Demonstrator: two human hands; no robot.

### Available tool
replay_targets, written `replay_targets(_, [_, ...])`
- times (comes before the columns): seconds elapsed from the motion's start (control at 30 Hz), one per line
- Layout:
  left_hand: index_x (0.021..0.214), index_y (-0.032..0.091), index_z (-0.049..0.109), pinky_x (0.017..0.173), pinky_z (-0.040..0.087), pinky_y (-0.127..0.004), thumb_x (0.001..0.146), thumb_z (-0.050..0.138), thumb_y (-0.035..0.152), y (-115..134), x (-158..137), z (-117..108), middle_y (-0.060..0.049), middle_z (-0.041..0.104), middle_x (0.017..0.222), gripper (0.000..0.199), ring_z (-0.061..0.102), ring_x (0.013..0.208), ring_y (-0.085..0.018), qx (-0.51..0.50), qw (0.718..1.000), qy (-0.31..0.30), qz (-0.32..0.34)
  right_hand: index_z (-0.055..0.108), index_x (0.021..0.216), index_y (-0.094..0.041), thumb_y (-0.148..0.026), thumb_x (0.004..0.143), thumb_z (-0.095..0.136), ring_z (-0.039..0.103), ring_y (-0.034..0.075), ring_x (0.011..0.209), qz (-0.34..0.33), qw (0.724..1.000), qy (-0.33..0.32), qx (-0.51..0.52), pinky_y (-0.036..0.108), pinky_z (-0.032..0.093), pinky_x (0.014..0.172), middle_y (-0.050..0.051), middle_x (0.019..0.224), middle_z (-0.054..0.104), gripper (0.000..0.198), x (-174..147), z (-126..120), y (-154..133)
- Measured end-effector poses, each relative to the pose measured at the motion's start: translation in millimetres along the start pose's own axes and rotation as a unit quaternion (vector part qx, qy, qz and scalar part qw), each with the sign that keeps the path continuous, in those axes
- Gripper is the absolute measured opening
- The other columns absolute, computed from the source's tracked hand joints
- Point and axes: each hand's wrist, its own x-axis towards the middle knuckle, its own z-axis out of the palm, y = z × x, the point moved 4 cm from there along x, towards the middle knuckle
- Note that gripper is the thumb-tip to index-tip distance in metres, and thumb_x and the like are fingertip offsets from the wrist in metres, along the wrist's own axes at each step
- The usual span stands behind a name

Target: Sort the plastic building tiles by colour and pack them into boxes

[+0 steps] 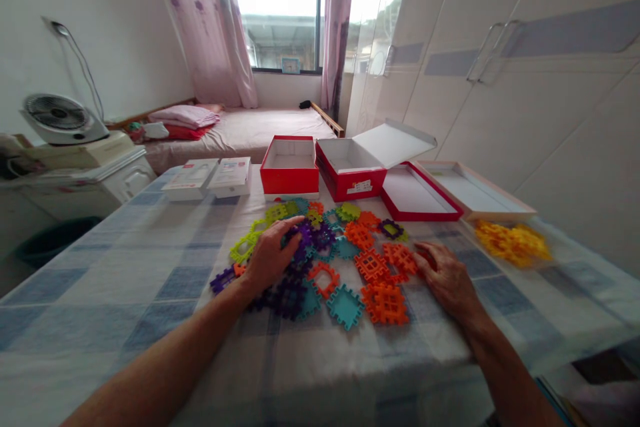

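Colourful notched plastic building pieces lie in a loose pile on the table. My left hand [274,252] is over the pile's left part, its thumb and fingers closed around a purple building piece [303,244]. More dark purple pieces [287,297] lie below that hand, and lime green pieces [243,248] to its left. At the pile's right edge rests my right hand [447,277], fingers loosely bent and apart, with the fingertips beside the orange pieces [400,260]. Teal pieces [345,307] lie between the two hands.
Behind the pile stand a red box [290,180], an open red box with a raised lid [350,180], a red-rimmed tray [423,203] and a pale tray [475,190]. Yellow pieces [513,243] lie far right. Two white boxes [230,178] [190,180] stand at the back left.
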Motion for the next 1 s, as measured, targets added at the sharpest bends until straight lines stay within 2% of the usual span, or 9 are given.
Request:
replay_targets(0.17, [0.116, 0.02, 0.06, 0.092, 0.046, -0.034, 0.086, 0.048, 0.027, -18, 6, -19, -0.005, 0.068, 0.107, 0.033, 0.062, 0.099, -0.019, 0.016, 0.996, 0.068, -0.06, 0.062, 0.108, -0.015, -0.045, 0.087, 0.041, 0.056, 0.025, 0.104, 0.007, 1.0, 0.002, -0.006, 0.042, 0.041, 0.095, 0.01, 0.111, 0.063, 0.042, 0, 1, 3])
replay_targets(0.37, [0.111, 0.017, 0.062, 0.095, 0.044, -0.036, 0.088, 0.042, 0.032, -32, 11, -26, -0.008, 0.066, 0.108, 0.033, 0.06, 0.104, -0.02, 0.054, 0.994, 0.075, -0.054, 0.062, 0.106, -0.016, -0.047, 0.086, 0.04, 0.058, 0.025, 0.103, 0.001, 1.0, 0.006, 0.012, 0.043, 0.042, 0.094, 0.011, 0.11, 0.063, 0.043, 1, -1, 0])
replay_targets(0.57, [0.108, 0.018, 0.064, 0.097, 0.043, -0.037, 0.09, 0.037, 0.04, -43, 11, -18, -0.008, 0.065, 0.112, 0.039, 0.057, 0.109, -0.022, 0.13, 0.99, 0.014, -0.059, 0.061, 0.107, -0.019, -0.051, 0.086, 0.04, 0.056, 0.025, 0.106, 0.0, 1.0, -0.009, 0.019, 0.043, 0.041, 0.093, 0.01, 0.111, 0.063, 0.044, 1, -1, -5])
replay_targets(0.7, [0.109, 0.017, 0.064, 0.098, 0.043, -0.036, 0.092, 0.032, 0.042, -43, 10, -13, -0.009, 0.066, 0.112, 0.045, 0.057, 0.109, -0.022, 0.132, 0.988, -0.043, -0.068, 0.057, 0.115, -0.02, -0.056, 0.08, 0.051, 0.052, 0.027, 0.112, -0.029, 0.999, -0.04, 0.015, 0.045, 0.037, 0.096, 0.009, 0.119, 0.059, 0.05, -3, -1, -15])
replay_targets(0.87, [0.111, 0.016, 0.063, 0.097, 0.043, -0.037, 0.093, 0.031, 0.042, -33, 9, -7, -0.009, 0.065, 0.113, 0.045, 0.056, 0.109, -0.021, 0.109, 0.991, -0.076, -0.022, 0.053, 0.121, -0.02, -0.051, 0.078, 0.057, 0.05, 0.027, 0.115, -0.042, 0.995, -0.087, 0.038, 0.045, 0.036, 0.097, 0.01, 0.122, 0.058, 0.053, -5, -2, -26])
replay_targets(1.0, [0.11, 0.018, 0.064, 0.096, 0.045, -0.038, 0.093, 0.031, 0.041, -26, 8, -5, -0.008, 0.066, 0.111, 0.044, 0.058, 0.107, -0.021, 0.092, 0.992, -0.081, -0.013, 0.054, 0.119, -0.021, -0.046, 0.081, 0.054, 0.053, 0.025, 0.111, -0.04, 0.994, -0.067, 0.073, 0.043, 0.039, 0.096, 0.01, 0.118, 0.059, 0.045, -4, -4, -26])
